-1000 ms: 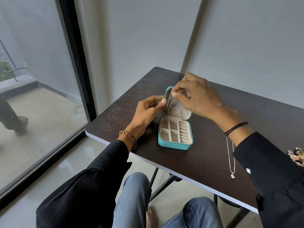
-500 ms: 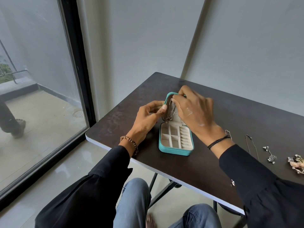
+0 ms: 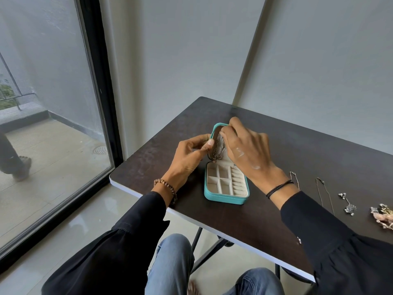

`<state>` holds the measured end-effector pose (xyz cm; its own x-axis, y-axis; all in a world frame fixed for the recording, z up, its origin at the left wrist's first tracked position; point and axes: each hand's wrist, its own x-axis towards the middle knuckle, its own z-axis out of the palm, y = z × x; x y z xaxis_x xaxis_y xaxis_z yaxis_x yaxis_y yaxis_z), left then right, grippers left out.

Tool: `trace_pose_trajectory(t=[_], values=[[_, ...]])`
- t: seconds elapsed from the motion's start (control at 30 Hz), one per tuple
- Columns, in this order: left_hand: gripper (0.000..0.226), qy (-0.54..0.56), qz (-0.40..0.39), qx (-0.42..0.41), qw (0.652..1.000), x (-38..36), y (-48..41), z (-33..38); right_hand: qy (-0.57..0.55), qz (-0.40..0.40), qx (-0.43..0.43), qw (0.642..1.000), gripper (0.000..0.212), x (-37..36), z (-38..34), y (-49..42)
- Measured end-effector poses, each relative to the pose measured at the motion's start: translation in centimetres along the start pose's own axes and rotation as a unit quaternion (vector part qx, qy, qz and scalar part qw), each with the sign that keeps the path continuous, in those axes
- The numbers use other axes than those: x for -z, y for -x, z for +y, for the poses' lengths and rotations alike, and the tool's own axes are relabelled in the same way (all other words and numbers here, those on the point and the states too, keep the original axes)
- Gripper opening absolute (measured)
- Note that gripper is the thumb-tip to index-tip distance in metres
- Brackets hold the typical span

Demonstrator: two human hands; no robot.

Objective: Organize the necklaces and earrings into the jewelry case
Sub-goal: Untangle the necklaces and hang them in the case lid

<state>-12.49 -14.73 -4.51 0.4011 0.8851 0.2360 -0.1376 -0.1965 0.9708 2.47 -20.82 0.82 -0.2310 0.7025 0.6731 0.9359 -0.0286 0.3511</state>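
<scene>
A small teal jewelry case lies open on the dark table, its lid upright and its cream compartments bare. Silver chain necklaces hang inside the lid. My left hand holds the lid's left edge, thumb pressed against it. My right hand reaches over the lid's top, fingertips curled at the chains' upper ends. To the right on the table lie a thin necklace, a second necklace, a pair of silver earrings and a pink ornate piece.
The table's near white edge runs diagonally above my knees. A glass door with a black frame stands left of the table. Outside it a person's leg shows on the balcony. A grey wall rises behind the table.
The view has tilted down and right, bringing the earrings and second necklace into sight. My right hand has dropped lower against the lid; my left hand stays on the lid's edge.
</scene>
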Motion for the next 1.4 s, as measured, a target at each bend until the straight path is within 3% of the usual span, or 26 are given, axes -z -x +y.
trace_pose_trajectory(t=[0.3,0.43,0.67,0.93,1.13,1.27,1.4], values=[[0.028,0.009,0.000,-0.011,1.000,-0.1,0.3,0.3,-0.025,-0.005,0.035,0.999,0.016,0.1,-0.3,0.3],[0.027,0.015,0.008,-0.018,1.000,-0.1,0.3,0.3,-0.116,-0.011,-0.036,0.993,0.009,0.0,-0.3,0.7],[0.025,0.017,0.015,-0.015,1.000,0.0,0.2,0.0,-0.189,-0.043,-0.120,0.974,0.024,0.9,-0.5,1.2],[0.026,0.014,0.013,-0.025,1.000,0.2,0.1,-0.2,-0.332,-0.096,-0.197,0.918,0.029,0.2,-0.7,0.6],[0.021,0.018,0.021,-0.023,0.999,0.0,0.1,-0.1,-0.320,-0.096,-0.185,0.924,0.041,0.9,-0.9,1.0],[0.019,0.016,0.013,-0.026,0.999,0.2,0.2,-0.2,-0.290,-0.155,-0.177,0.928,0.039,1.4,-1.1,0.4],[0.023,0.012,0.011,-0.040,0.999,0.1,0.2,-0.2,-0.196,-0.168,-0.126,0.958,0.038,2.1,-1.5,-0.3]])
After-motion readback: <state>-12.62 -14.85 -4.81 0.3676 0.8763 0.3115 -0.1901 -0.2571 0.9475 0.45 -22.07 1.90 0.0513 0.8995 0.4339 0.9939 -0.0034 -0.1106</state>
